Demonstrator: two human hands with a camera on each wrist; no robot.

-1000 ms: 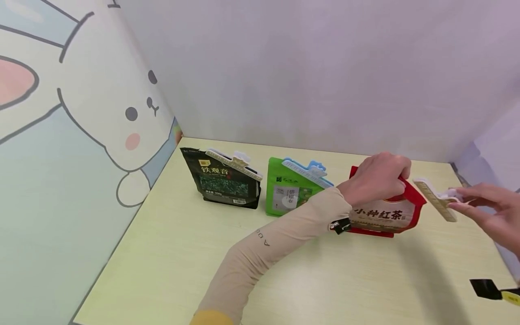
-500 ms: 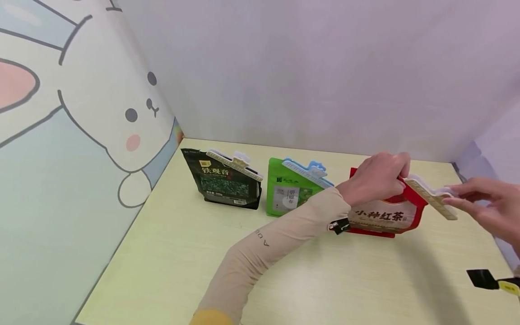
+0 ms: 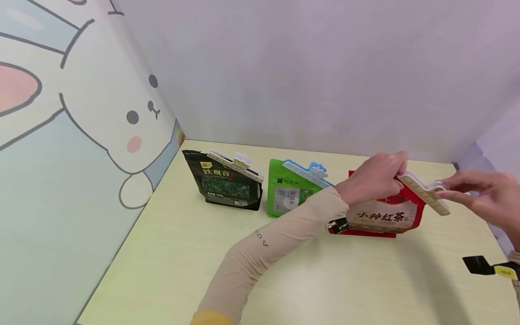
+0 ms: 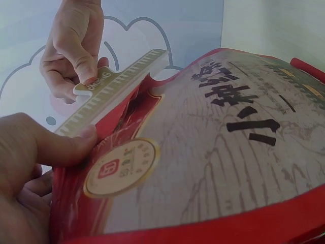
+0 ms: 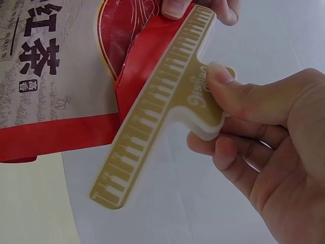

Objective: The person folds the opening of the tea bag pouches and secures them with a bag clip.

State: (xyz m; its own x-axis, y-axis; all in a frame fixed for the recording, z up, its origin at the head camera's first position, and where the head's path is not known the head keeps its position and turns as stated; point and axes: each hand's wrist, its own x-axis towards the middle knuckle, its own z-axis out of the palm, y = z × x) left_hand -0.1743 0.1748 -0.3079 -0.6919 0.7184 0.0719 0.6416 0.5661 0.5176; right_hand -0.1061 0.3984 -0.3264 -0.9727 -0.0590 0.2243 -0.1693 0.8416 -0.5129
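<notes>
A red tea bag (image 3: 382,214) stands at the right of the table, its top folded over. My left hand (image 3: 371,178) grips the folded top, thumb on the front face in the left wrist view. My right hand (image 5: 269,132) pinches the handle of a white and gold bag clip (image 5: 157,101) printed with piano keys. The clip's long bar lies along the bag's folded red edge (image 5: 147,66), one end right at my left fingertips. In the head view, the clip slants down to the right, its lower end reaching past the bag's corner.
A black tea bag (image 3: 225,185) with a white and gold clip (image 3: 235,164) stands at the left. Beside it is a green tea bag (image 3: 284,194) with a blue clip (image 3: 308,171). A wall rises behind the table (image 3: 170,262), and a rabbit-printed panel (image 3: 93,113) borders the left.
My right hand has moved left with the clip, bringing it from beside the red tea bag to its folded edge. My left hand has kept its grip on the bag's top.
</notes>
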